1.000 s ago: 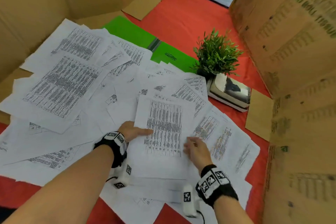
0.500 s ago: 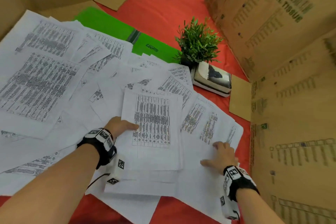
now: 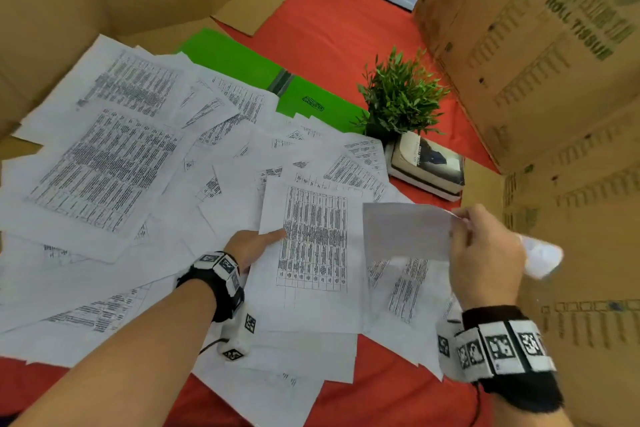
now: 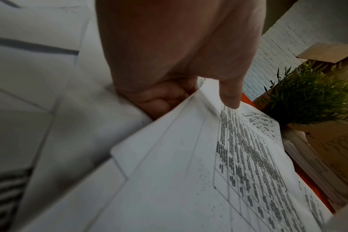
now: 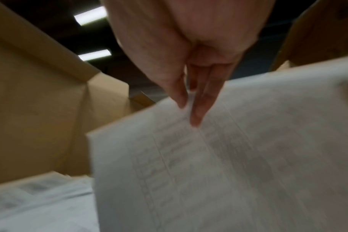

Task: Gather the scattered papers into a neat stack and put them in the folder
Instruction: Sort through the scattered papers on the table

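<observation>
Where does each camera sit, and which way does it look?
Head: looks forward and down at scattered papers, both forearms, left hand, right hand.
Left wrist: looks along the hand; thumb on a printed sheet.
Right wrist: looks along the fingers pinching a lifted sheet.
Head and left wrist share the plant.

bare arms, blk wristbands [image 3: 221,282], b/w marker tags

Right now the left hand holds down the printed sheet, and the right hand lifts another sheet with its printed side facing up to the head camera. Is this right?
Not quite. The left hand does hold the printed sheet, and the right hand lifts another sheet, but the head view shows that sheet's blank side facing up; the right wrist view shows the print faintly on its underside.
</observation>
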Motion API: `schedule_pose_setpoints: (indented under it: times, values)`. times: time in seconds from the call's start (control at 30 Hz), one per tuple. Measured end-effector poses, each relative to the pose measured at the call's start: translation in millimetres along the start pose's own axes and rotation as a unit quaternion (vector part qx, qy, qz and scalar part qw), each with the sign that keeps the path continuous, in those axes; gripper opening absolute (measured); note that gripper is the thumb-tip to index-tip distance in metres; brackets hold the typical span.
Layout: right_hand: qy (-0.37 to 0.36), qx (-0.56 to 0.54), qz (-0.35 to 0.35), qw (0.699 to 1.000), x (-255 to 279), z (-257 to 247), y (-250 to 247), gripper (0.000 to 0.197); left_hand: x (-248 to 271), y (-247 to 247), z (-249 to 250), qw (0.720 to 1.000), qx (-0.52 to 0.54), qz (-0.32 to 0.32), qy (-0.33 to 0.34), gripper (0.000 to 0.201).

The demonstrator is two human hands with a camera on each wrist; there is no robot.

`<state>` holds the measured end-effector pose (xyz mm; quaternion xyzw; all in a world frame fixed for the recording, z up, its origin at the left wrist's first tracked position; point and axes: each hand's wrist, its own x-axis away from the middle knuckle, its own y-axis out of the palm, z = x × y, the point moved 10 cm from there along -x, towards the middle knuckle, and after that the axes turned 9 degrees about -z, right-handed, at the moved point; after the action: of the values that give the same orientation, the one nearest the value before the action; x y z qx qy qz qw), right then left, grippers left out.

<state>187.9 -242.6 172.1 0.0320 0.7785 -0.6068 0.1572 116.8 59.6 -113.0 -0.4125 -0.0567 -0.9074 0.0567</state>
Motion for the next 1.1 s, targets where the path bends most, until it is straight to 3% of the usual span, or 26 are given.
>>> schedule_pose_setpoints:
  times: [0.1, 0.17, 0.23, 0.3, 0.37, 0.5, 0.57, 0.67, 0.8, 0.87, 0.9, 0.97, 1.03, 1.1]
  values:
    - [-0.095, -0.115, 0.067, 0.987, 19, -43, -21, 0.01, 1, 2, 1, 1.0, -0.001, -0.01, 0.0, 0.038]
    - [-0.119, -0.23, 0.048, 0.965, 29, -53, -19, 0.008, -2, 0, 0, 1.0, -0.009, -0.011, -0.003, 0.049]
    - [-0.075, -0.345, -0.029, 0.935, 37, -48, 5, 0.014, 0, 1, 0, 1.0, -0.014, -0.011, -0.007, 0.054]
    - [0.03, -0.411, -0.096, 0.906, 49, -25, 49, 0.022, 3, 0, 1, 1.0, -0.024, -0.002, -0.014, 0.056]
    - [0.137, -0.372, -0.16, 0.904, 65, 8, 101, 0.026, 8, -1, 3, 0.999, -0.037, 0.009, -0.024, 0.058]
    - [0.205, -0.236, -0.311, 0.897, 98, 47, 176, 0.02, 11, 0, 4, 0.998, -0.058, 0.0, -0.026, 0.055]
    - [0.171, -0.188, -0.333, 0.908, 102, 42, 186, 0.028, 11, 2, 4, 0.999, -0.048, -0.015, -0.02, 0.054]
    - [0.106, -0.162, -0.314, 0.93, 94, 22, 190, 0.039, 11, 5, 6, 0.999, -0.043, -0.033, 0.005, 0.048]
    - [-0.012, -0.178, -0.367, 0.913, 86, -36, 200, 0.024, 8, 16, 8, 0.992, -0.116, -0.046, 0.034, 0.05]
    - [-0.004, -0.208, -0.333, 0.92, 78, -33, 193, 0.013, 6, 20, 18, 0.987, -0.148, -0.028, 0.06, 0.04]
    - [0.043, -0.218, -0.279, 0.934, 72, -13, 185, 0.018, 5, 21, 23, 0.986, -0.15, -0.017, 0.075, 0.033]
    - [0.207, -0.198, -0.154, 0.945, 71, 59, 161, 0.028, 6, 21, 38, 0.984, -0.144, 0.002, 0.102, 0.023]
    - [0.41, -0.14, -0.126, 0.893, 97, 134, 143, 0.044, 6, 18, 49, 0.981, -0.152, 0.019, 0.118, 0.017]
    - [0.548, -0.116, -0.171, 0.811, 135, 189, 140, 0.069, 0, 13, 49, 0.98, -0.16, 0.025, 0.114, 0.018]
